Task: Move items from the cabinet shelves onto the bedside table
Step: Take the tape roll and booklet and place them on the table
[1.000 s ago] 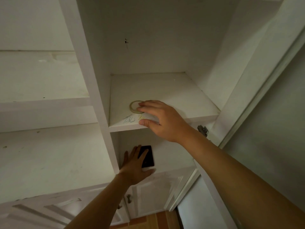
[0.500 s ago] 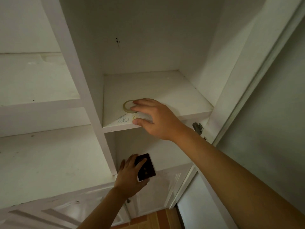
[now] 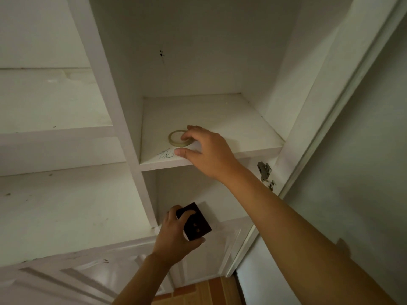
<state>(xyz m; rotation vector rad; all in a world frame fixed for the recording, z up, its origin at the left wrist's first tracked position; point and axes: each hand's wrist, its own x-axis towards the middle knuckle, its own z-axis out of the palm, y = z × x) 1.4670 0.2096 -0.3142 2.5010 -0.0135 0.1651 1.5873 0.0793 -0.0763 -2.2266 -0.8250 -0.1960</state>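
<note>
Nearest me, the left hand (image 3: 174, 235) is down by the lower compartment, closed around a small dark square thing (image 3: 195, 222) — looks like a socket plate or adapter, hard to say which. Fingers are curled over its top edge and the thumb is under the bottom corner; it sits tilted like a diamond, flat face toward the camera, one corner pointing up and away. Being square, it has no real long axis. Further up, the right hand (image 3: 204, 150) is on the upper shelf (image 3: 220, 119) with its fingers half-curled, fingertips on the far rim of a tape roll (image 3: 178, 138) and the thumb stretched out along the shelf's front edge, not on the roll. So I'd say it isn't gripped yet, just touched. The roll lies flat near the front left of the shelf, hole facing up, right behind some pen scribbles (image 3: 165, 154). If it were me, I'd bring the thumb up to the near rim and pinch across, or hook a finger through the hole — a flat ring slides away if you only nudge it.
</note>
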